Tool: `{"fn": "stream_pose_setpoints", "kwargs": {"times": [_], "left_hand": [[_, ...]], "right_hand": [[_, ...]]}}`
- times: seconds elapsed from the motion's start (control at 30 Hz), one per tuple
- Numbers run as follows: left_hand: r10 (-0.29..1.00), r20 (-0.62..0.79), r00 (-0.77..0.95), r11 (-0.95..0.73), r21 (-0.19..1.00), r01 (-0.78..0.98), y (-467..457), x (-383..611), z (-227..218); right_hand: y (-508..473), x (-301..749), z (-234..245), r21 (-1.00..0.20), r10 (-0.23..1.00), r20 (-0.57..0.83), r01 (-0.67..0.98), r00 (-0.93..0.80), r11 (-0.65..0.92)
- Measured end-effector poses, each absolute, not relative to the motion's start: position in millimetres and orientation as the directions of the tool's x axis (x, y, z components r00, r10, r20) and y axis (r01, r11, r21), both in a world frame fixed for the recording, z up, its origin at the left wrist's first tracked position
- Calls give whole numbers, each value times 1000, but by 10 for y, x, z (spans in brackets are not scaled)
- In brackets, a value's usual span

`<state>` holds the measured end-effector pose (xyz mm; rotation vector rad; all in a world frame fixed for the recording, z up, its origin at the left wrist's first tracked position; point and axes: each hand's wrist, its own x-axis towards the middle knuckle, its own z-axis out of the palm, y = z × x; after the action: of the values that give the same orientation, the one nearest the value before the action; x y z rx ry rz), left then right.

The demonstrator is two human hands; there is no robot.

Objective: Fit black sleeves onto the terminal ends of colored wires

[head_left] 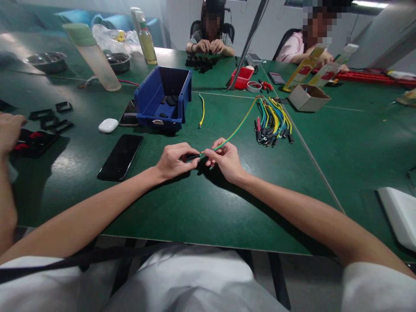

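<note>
Yellow-green wire [238, 127] sits pinched at mid-frame between both hands: the left hand [173, 161] closes its fingertips on a black sleeve [192, 157] at the wire's end, mostly hidden by the fingers, and the right hand [224, 158] grips the wire just beside it. Its far end runs up-right into a bundle of wires [273, 121]. A blue bin [162, 97] stands upper centre, a black phone [121, 156] left of the hands.
</note>
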<state>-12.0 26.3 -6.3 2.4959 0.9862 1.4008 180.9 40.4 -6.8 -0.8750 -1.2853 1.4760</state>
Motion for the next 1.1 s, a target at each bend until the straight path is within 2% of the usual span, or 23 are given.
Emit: {"fn": "stream_pose_setpoints", "kwargs": {"times": [0.47,0.8,1.1], "left_hand": [[610,677,411,-775,403,488,256,-123,-44],[703,638,314,-681,477,556,257,-119,-48],[675,662,325,-707,454,542,265,-121,-62]], "right_hand": [[408,1817,-71,-976,951,74,-219,-299,7],[418,1827,-94,-965,973,69,-261,-219,10],[411,1821,-88,-974,976,50,-225,-210,1]]}}
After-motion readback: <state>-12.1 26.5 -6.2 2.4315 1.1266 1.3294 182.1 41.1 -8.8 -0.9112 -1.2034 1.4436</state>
